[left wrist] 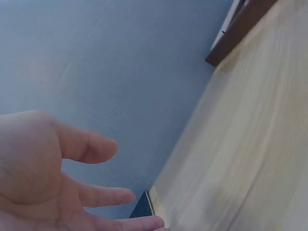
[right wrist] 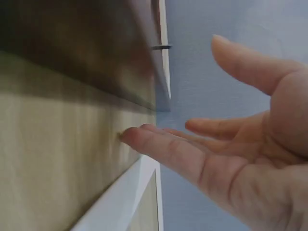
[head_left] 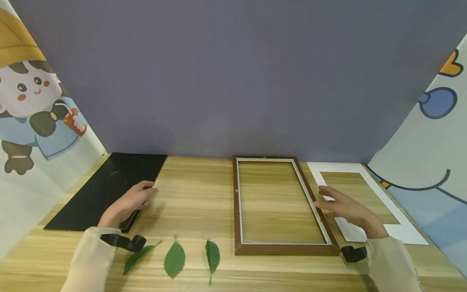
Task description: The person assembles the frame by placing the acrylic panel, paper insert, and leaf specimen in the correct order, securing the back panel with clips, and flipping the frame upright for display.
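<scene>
My left hand [head_left: 129, 204], its fingers loosely extended and holding nothing, is over the right edge of a black backing board [head_left: 91, 198]. In the left wrist view, the thumb and fingers of this hand [left wrist: 62, 173] are spread apart. Between the hands lies a brown picture frame [head_left: 288, 249] with a pale inner lip. Beside the frame's right bar is my right hand [head_left: 348, 209], over a white mat [head_left: 401, 236] with a rectangular opening. The right wrist view shows this hand [right wrist: 231, 149] with fingers extended and nothing held, apart from the frame side [right wrist: 110, 53].
Three green leaves lie near the front of the wooden table [head_left: 198, 194]: a tilted leaf [head_left: 138, 258] by the left wrist, a broad leaf [head_left: 174, 259] and a narrower leaf [head_left: 213, 255]. A grey panel [head_left: 233, 81] stands behind, with printed walls at both sides.
</scene>
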Tool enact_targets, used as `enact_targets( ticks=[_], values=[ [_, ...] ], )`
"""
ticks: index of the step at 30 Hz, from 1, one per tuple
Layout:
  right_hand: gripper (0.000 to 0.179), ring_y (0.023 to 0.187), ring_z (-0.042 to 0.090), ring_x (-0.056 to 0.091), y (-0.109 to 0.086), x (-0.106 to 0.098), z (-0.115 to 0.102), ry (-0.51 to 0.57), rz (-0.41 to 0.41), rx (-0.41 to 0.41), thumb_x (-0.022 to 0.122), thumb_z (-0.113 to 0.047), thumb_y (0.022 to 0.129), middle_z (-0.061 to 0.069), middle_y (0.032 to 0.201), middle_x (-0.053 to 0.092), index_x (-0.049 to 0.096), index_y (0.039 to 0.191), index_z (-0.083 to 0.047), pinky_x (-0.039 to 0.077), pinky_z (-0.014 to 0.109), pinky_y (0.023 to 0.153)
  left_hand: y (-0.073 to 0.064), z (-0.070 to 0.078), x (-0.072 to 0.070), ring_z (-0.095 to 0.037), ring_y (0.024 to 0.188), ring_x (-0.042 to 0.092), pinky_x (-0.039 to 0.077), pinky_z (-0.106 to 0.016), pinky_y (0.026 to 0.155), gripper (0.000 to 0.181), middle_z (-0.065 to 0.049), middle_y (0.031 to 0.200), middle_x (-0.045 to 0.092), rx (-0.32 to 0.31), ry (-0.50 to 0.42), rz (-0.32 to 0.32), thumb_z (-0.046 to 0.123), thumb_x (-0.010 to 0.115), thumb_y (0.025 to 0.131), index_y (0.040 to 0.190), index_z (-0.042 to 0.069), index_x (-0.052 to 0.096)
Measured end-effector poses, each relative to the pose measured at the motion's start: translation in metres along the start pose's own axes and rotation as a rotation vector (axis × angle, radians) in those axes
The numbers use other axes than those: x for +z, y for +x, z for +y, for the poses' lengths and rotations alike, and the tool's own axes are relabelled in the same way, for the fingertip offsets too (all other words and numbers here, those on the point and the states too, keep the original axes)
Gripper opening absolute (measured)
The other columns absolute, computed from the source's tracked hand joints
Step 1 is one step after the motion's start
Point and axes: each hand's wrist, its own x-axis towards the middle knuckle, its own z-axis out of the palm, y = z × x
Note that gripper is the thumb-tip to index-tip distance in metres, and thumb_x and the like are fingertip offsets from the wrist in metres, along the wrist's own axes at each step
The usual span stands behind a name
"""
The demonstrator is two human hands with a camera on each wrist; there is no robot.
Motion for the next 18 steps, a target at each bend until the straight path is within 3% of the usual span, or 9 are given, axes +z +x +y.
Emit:
enact_targets(
  ticks=[6,11,18],
  values=[
    [0.079,0.128,0.056,0.035,0.003,-0.001,0.007,0.036,-0.021,-0.027,0.053,-0.022,0.097,0.043,0.145,0.014,0.003,0.146,0.015,0.047,0.053,0.096,0.000,-0.001,-0.001,-0.051,0.129,0.032,0.042,-0.055,0.098,0.063,-0.036,0.145,0.022,-0.012,-0.037,-0.008,0.029,0.032,0.104,0.148,-0.008,0.007],
    [0.075,0.130,0.058,0.028,0.005,-0.001,0.010,0.031,-0.046,-0.083,0.056,-0.018,0.095,0.043,0.145,0.019,0.011,0.144,0.018,0.045,0.053,0.097,0.000,-0.002,-0.003,-0.050,0.131,0.030,0.040,-0.055,0.100,0.064,-0.036,0.147,0.021,-0.021,-0.067,-0.022,0.030,0.032,0.103,0.149,-0.007,0.005],
    [0.077,0.129,0.059,0.027,0.007,0.001,0.012,0.018,-0.036,-0.113,0.062,-0.013,0.091,0.043,0.143,0.022,0.015,0.142,0.019,0.049,0.045,0.094,0.000,-0.005,-0.005,-0.048,0.129,0.034,0.044,-0.052,0.098,0.069,-0.037,0.144,0.023,-0.020,-0.116,-0.028,0.031,0.033,0.103,0.148,-0.007,-0.001]
  ],
)
